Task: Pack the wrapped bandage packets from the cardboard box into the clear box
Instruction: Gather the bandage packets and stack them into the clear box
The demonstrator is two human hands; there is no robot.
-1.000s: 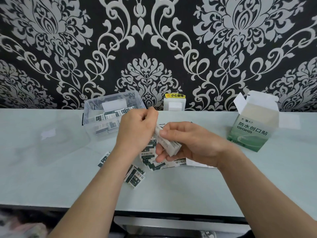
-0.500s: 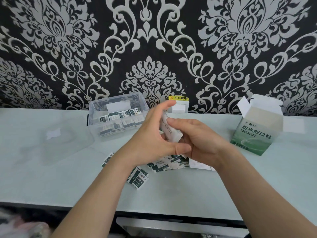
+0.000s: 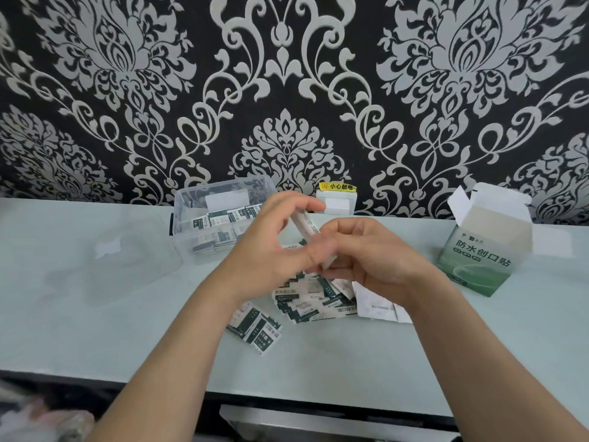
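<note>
Both hands meet above the middle of the table around a small stack of bandage packets [image 3: 306, 227], seen edge-on and tilted. My left hand [image 3: 271, 250] pinches its upper end and my right hand [image 3: 363, 256] grips its lower end. Behind my left hand stands the clear box [image 3: 191, 218], lidless, with several packets lined up inside. More loose packets [image 3: 306, 304] lie fanned on the table under my hands, and another small pile of packets [image 3: 256, 330] sits nearer to me. The green and white cardboard box [image 3: 478, 253] stands open at the right.
The clear lid [image 3: 111, 266] lies flat on the table left of the clear box. A folded white leaflet [image 3: 376, 304] lies under my right wrist. A white wall socket with a yellow label [image 3: 336, 199] sits against the patterned wall. The table's front edge runs below my forearms.
The stack has been lifted and tilted more upright between my hands. My left hand's grip shifted up to its top end; my right hand stays at its lower end.
</note>
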